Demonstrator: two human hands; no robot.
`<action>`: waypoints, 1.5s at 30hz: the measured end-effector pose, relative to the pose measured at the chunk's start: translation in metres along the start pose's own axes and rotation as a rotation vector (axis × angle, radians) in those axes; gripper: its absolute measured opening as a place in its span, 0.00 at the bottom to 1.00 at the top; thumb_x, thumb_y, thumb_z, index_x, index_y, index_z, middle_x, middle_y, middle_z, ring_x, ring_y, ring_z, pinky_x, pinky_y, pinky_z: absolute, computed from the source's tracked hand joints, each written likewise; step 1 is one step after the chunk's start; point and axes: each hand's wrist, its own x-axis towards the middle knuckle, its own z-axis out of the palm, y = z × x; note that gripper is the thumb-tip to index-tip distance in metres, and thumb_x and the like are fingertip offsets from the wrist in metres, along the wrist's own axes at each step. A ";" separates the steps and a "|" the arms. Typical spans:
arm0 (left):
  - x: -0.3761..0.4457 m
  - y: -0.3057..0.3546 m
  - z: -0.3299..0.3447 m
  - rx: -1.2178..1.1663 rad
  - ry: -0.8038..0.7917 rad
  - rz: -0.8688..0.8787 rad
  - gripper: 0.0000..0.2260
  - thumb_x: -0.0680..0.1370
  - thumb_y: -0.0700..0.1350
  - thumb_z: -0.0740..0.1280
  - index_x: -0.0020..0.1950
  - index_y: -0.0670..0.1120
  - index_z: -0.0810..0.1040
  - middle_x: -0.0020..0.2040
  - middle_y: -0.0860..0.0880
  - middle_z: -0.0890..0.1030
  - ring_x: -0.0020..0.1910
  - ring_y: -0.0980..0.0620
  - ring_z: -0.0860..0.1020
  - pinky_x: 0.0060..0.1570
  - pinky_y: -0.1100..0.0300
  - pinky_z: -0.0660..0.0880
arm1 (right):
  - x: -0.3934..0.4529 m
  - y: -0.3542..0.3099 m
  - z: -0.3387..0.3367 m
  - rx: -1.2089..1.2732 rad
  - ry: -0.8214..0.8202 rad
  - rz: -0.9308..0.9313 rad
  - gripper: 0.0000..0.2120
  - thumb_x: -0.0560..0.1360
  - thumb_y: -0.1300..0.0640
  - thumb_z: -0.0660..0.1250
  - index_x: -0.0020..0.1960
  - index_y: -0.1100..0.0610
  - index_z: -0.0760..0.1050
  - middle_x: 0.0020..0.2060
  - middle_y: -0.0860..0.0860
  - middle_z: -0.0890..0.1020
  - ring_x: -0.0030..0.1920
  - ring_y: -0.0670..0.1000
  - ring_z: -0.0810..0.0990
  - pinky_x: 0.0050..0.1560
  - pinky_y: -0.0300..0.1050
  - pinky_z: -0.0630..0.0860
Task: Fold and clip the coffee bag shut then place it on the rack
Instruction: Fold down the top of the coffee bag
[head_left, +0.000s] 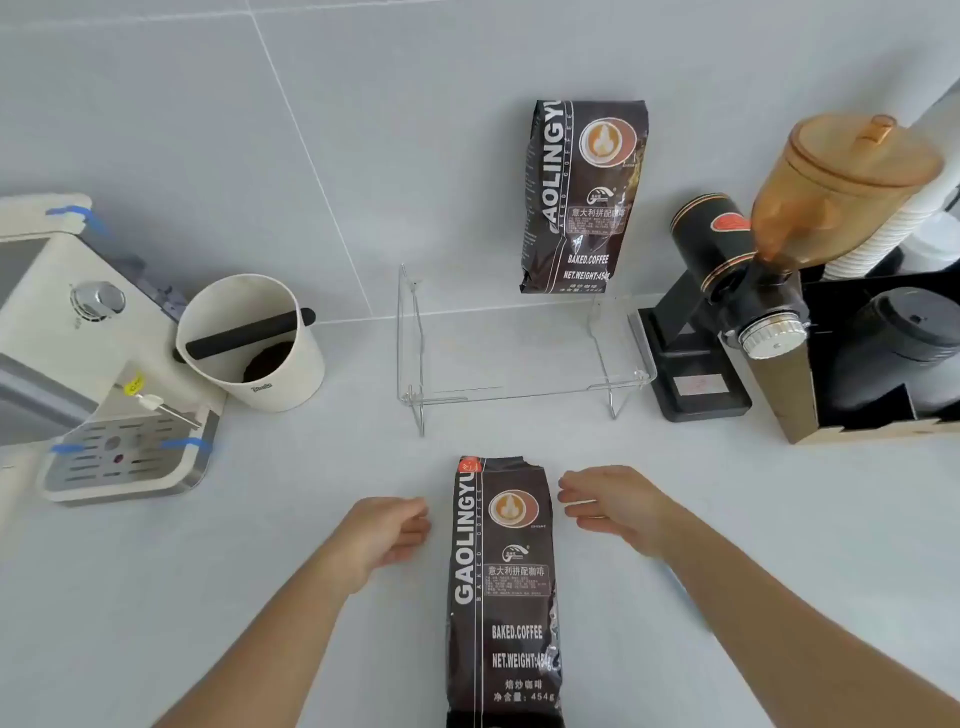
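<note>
Dark coffee bag (501, 587) — top unfolded

Two coffee bags (503, 587) (584, 197), one rack (519, 358)

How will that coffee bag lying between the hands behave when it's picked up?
The coffee bag looks plump and printed 454 g, so probably hefty. Its glossy, wrinkled film suggests it may be slippery and flex. The ragged open top could spill if tipped.
</note>
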 end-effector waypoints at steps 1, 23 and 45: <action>0.003 0.000 0.006 -0.056 0.000 -0.014 0.14 0.77 0.46 0.67 0.54 0.37 0.81 0.47 0.42 0.84 0.46 0.45 0.82 0.51 0.53 0.78 | 0.003 0.002 0.002 0.048 0.000 0.013 0.13 0.76 0.54 0.69 0.55 0.62 0.80 0.57 0.61 0.84 0.50 0.55 0.82 0.58 0.49 0.78; 0.001 0.031 0.045 -0.295 -0.012 -0.011 0.16 0.75 0.52 0.70 0.51 0.39 0.83 0.42 0.44 0.86 0.37 0.48 0.81 0.40 0.57 0.76 | 0.009 0.004 0.044 0.157 0.162 -0.142 0.07 0.70 0.58 0.73 0.34 0.57 0.84 0.33 0.54 0.81 0.39 0.54 0.75 0.44 0.51 0.72; -0.101 0.029 0.033 -0.489 -0.007 0.399 0.10 0.78 0.40 0.65 0.46 0.34 0.81 0.44 0.38 0.85 0.40 0.45 0.81 0.43 0.54 0.76 | -0.100 -0.020 0.053 0.149 0.123 -0.406 0.06 0.74 0.62 0.71 0.39 0.59 0.83 0.44 0.63 0.87 0.38 0.51 0.81 0.45 0.47 0.74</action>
